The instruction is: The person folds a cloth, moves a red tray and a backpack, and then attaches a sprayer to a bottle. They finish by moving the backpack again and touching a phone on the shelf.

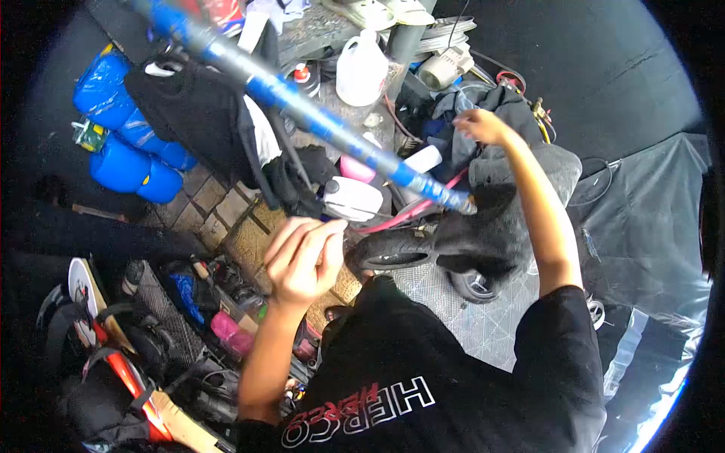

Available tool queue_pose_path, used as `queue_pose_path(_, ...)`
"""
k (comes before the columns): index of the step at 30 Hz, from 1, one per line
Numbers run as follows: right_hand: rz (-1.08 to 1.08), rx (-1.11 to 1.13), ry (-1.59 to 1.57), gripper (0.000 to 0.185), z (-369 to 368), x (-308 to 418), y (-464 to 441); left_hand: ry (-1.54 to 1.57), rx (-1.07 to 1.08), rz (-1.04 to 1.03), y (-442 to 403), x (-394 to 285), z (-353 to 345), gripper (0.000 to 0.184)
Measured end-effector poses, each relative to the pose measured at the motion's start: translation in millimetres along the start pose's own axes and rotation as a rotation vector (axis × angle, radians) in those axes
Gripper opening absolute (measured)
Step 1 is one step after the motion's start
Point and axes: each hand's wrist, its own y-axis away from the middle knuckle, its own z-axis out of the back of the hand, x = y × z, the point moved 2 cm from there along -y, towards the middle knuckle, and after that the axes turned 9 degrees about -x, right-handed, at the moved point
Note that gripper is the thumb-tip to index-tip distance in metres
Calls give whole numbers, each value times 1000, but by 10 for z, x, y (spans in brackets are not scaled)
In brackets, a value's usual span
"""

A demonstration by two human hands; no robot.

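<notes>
left hand (pixel 302 260) grip curled, contents unclear | right hand (pixel 480 127) grip loosely spread | black shirt (pixel 461 377): "herco"

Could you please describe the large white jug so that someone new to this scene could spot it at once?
Find the blue-and-silver pole slanting across the upper part of the picture. Just above it, to the right of the red-capped bottle, is the large white jug. Its bigger body and loop handle set it apart from that bottle.
</notes>
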Motion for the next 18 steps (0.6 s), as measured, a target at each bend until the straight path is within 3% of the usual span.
queue_pose_path(1, 40, 56, 140, 33, -187, -78, -300, -50, -63, -143, -376, -95, -62, 12)
queue_pose_path(2, 184, 32, 173, 45, -497, -392, -621, -74, -78, -233, -738, -171, -134, 12)
queue_pose_path(3, 323, 1, 351, 42, -955, -746, -988, -99, -92, -324, -1046, -207, -226, 12)
queue_pose_path(4, 168, 193, 584, 32, -1392, -916, -1252, -186, -30, -354, -1281, -152, -330, 12)
queue_pose_path(6, 54, 188, 476, 29, -2214, -1205, -1229, -348, 124, -306, -1590, 83, -568, 11)
queue_pose_path(7, 295, 532, 653, 32, -3102, -1814, -1368, -593, 175, -236, -1606, 47, -668, 16)
queue_pose_path(8, 576, 842, 718, 36, -3899, -2360, -1473, -586, 219, -253, -1574, 49, -646, 20)
queue_pose_path(10, 229, 593, 362, 42, -3395, -1269, -864, -583, 295, -215, -1553, 49, -608, 26)
queue_pose_path(11, 257, 545, 314, 44, -3166, -1018, -723, -584, 329, -150, -1539, 37, -609, 28)
queue_pose_path(13, 55, 276, -81, 45, -3279, -1041, -603, -507, 201, -192, -1496, 139, -616, 21)
queue_pose_path(14, -30, 189, -229, 46, -3359, -1086, -574, -653, 325, -13, -1530, -55, -631, 24)
queue_pose_path(18, -222, 273, -15, 54, -4050, -1512, -505, -577, 138, -120, -1458, 52, -696, 39)
